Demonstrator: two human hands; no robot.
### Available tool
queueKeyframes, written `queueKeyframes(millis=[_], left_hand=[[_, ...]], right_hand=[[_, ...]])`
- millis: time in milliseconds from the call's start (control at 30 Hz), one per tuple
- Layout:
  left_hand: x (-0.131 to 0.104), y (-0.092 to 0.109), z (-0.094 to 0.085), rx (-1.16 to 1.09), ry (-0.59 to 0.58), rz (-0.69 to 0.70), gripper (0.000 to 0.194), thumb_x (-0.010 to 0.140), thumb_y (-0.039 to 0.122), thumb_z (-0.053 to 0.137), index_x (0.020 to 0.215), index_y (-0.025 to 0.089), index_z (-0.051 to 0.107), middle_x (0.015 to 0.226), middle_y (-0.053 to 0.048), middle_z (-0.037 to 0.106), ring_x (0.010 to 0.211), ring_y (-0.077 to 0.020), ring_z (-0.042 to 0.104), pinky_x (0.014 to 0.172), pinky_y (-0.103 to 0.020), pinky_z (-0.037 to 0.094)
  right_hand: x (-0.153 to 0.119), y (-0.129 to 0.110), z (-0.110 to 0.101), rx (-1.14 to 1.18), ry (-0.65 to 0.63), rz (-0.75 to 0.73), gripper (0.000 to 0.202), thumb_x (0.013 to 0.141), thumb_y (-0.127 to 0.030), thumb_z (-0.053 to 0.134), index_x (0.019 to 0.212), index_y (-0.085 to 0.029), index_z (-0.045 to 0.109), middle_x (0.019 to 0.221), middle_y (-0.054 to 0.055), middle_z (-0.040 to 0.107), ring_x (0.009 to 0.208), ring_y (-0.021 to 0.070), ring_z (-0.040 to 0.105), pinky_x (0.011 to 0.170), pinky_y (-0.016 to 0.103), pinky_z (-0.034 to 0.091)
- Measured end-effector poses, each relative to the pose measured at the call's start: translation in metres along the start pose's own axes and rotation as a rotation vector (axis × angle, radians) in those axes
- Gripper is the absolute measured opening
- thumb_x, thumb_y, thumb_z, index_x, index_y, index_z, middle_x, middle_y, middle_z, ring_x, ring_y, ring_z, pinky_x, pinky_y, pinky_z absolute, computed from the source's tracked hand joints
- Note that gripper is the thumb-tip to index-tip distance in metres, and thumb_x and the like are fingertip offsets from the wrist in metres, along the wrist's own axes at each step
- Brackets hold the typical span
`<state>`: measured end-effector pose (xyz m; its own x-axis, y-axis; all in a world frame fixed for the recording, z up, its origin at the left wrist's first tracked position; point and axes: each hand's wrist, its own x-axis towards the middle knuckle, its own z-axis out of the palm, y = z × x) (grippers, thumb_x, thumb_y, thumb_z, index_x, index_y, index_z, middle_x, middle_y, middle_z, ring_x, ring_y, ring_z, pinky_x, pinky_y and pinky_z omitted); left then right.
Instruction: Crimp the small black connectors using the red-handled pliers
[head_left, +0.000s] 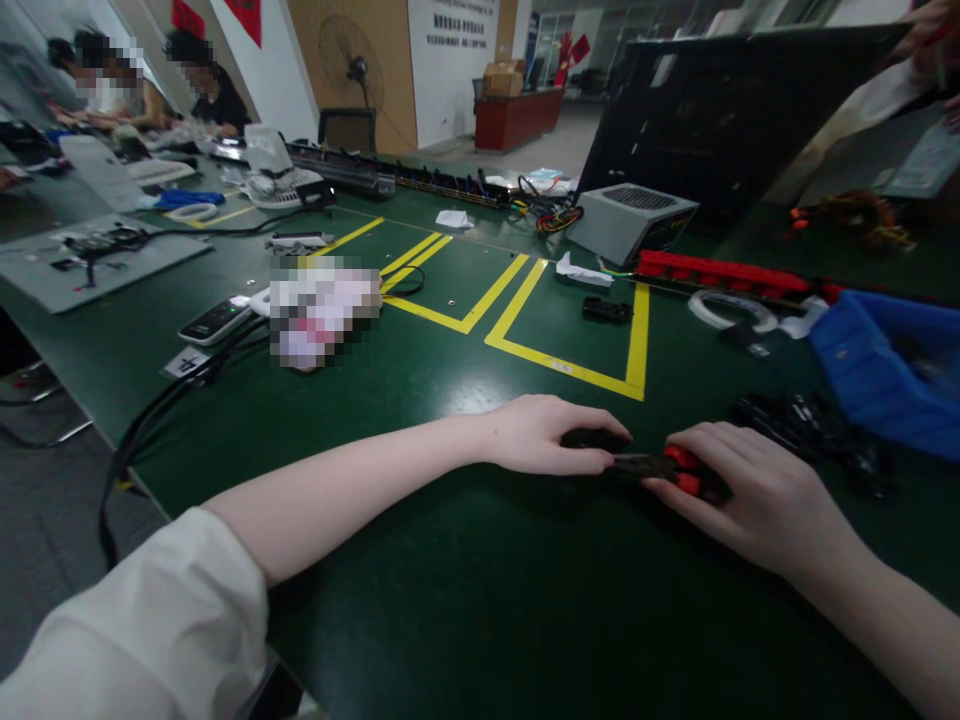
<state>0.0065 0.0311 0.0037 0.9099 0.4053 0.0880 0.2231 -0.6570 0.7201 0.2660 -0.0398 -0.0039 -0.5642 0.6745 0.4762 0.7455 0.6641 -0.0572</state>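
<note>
My right hand [761, 490] is closed round the red handles of a pair of pliers [654, 465], whose metal jaws point left. A dark, black part [589, 438] is gripped between the thumb and fingers of my left hand [536, 432]. The plier tips reach my left thumb and the black part; whether they bite on it I cannot tell. Both hands are just above the green tabletop [480, 560]. Just right of my right hand lies a heap of black pieces [817, 430], too dark to name.
A blue bin [892, 365] stands at the right edge, beside a red strip [720, 275]. Further back are a grey power supply [630, 220] and a large black panel [720, 130]. Yellow tape [570, 372] marks the table; a small black part [607, 310] lies inside it. Cables [161, 395] run left.
</note>
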Motion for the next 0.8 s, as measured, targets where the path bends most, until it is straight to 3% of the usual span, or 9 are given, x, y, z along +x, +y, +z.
queueKeyframes(millis=[433, 667, 800], left_hand=[[0.0010, -0.0008, 0.0001, -0.071, 0.022, 0.007, 0.042, 0.096, 0.037, 0.052, 0.133, 0.017, 0.057, 0.118, -0.007, 0.068, 0.097, -0.0200, 0.064, 0.080, -0.031, 0.047], [0.0019, -0.0024, 0.0012, -0.129, 0.049, 0.024, 0.040, 0.098, 0.033, 0.052, 0.134, 0.016, 0.055, 0.131, -0.009, 0.063, 0.112, -0.0212, 0.062, 0.094, -0.034, 0.047], [0.0020, -0.0024, 0.0012, -0.163, 0.067, 0.007, 0.042, 0.099, 0.032, 0.051, 0.137, 0.014, 0.052, 0.129, -0.011, 0.064, 0.109, -0.0211, 0.063, 0.092, -0.034, 0.048]], right_hand=[[-0.0020, 0.0033, -0.0004, -0.101, 0.022, -0.032, 0.031, 0.087, -0.048, 0.063, 0.095, -0.018, 0.061, 0.085, 0.009, 0.068, 0.076, 0.0233, 0.064, 0.065, 0.036, 0.050], [-0.0008, 0.0027, -0.0015, -0.136, 0.042, -0.043, 0.030, 0.087, -0.047, 0.062, 0.094, -0.018, 0.062, 0.083, 0.010, 0.068, 0.074, 0.0238, 0.064, 0.063, 0.036, 0.051], [-0.0007, 0.0025, -0.0005, -0.132, 0.047, -0.012, 0.032, 0.089, -0.052, 0.058, 0.097, -0.021, 0.060, 0.084, 0.010, 0.067, 0.074, 0.0253, 0.064, 0.062, 0.039, 0.051]])
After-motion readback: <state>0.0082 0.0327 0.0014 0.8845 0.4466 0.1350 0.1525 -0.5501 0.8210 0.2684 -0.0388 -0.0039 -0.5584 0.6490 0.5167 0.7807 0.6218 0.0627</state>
